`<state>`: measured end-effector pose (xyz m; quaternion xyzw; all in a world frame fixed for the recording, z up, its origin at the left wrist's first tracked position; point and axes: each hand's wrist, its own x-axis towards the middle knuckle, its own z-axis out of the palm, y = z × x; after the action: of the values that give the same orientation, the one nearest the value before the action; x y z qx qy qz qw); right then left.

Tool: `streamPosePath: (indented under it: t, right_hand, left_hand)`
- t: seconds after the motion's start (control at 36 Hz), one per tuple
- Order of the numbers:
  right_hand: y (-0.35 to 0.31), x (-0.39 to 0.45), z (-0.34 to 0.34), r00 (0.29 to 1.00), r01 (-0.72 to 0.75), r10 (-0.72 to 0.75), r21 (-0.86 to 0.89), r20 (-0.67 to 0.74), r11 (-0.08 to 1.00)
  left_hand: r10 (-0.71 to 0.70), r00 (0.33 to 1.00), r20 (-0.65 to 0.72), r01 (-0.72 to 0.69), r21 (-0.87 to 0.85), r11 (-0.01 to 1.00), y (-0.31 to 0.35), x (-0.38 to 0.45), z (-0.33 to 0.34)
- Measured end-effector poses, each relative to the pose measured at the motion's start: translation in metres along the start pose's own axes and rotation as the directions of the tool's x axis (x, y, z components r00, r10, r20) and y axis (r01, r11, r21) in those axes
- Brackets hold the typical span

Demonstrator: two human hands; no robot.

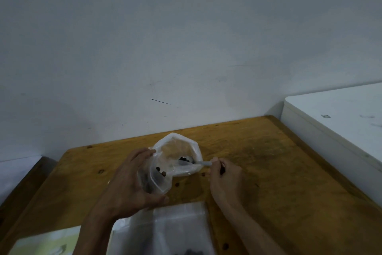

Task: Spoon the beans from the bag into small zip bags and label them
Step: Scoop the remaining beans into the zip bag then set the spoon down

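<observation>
Frame centre: left hand (132,180) grips clear plastic zip bag (175,157) open on wooden table (268,161). Right hand (224,176) pinches metal spoon (193,161), loaded with dark beans (183,159), inside mouth. Advice: tip slowly, keep mouth wide, bowl deep.

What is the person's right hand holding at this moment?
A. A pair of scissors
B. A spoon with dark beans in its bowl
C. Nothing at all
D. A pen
B: the right hand pinches the handle of a spoon whose bowl, holding dark beans, sits inside the open clear plastic bag that the left hand grips.
</observation>
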<state>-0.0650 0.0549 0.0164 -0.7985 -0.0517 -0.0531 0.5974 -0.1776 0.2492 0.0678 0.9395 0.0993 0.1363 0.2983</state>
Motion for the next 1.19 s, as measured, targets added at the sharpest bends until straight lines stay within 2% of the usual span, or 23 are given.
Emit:
streamPosePath:
  t: [0.08,0.14,0.17,0.22,0.31,0.39,0.5,0.83,1.0,1.11,1.19]
  right_hand:
    - [0.001,0.000,-0.004,0.978,0.193,-0.202,-0.132,-0.056,0.972]
    - [-0.002,0.000,-0.007,0.979,0.195,-0.203,-0.180,-0.031,0.964]
    - [-0.003,0.000,-0.007,0.988,0.147,-0.151,-0.183,-0.012,0.972]
    - [-0.005,0.002,-0.006,0.998,-0.054,0.055,-0.063,0.019,0.997]
    - [-0.011,0.000,-0.006,0.930,-0.366,0.353,0.187,0.100,0.912]
    - [-0.013,-0.001,-0.005,0.877,-0.480,0.453,0.304,0.157,0.823]
    - [-0.016,0.000,-0.004,0.860,-0.510,0.475,0.356,0.188,0.783]
    - [-0.025,0.004,-0.013,0.881,-0.472,0.430,0.443,0.198,0.762]
    - [-0.025,0.005,-0.023,0.925,-0.380,0.348,0.418,0.153,0.825]
    - [-0.022,0.008,-0.022,0.957,-0.288,0.272,0.340,0.096,0.895]
    - [-0.018,0.007,-0.018,0.986,-0.165,0.164,0.164,0.024,0.973]
  left_hand:
    - [-0.007,1.000,0.003,0.007,0.004,1.000,-0.001,0.000,0.001]
    - [-0.003,1.000,-0.004,0.003,0.014,1.000,0.001,0.001,0.003]
    - [-0.003,1.000,-0.003,0.003,0.015,1.000,0.002,0.002,0.003]
    - [-0.002,1.000,0.003,0.002,0.006,1.000,0.005,0.002,0.005]
    - [0.008,1.000,0.009,-0.008,-0.022,1.000,0.006,0.000,0.006]
    - [0.002,1.000,0.022,-0.001,-0.022,1.000,0.005,-0.003,0.006]
    - [-0.034,0.999,0.028,0.034,-0.005,0.999,0.001,-0.007,0.006]
    - [-0.048,0.998,0.031,0.048,0.001,0.999,0.001,-0.015,0.007]
    - [-0.073,0.997,0.022,0.073,0.004,0.997,0.004,-0.013,0.007]
    - [-0.083,0.996,0.039,0.082,0.021,0.996,0.002,-0.012,0.008]
    - [-0.080,0.996,0.044,0.078,0.030,0.996,0.003,-0.012,0.008]
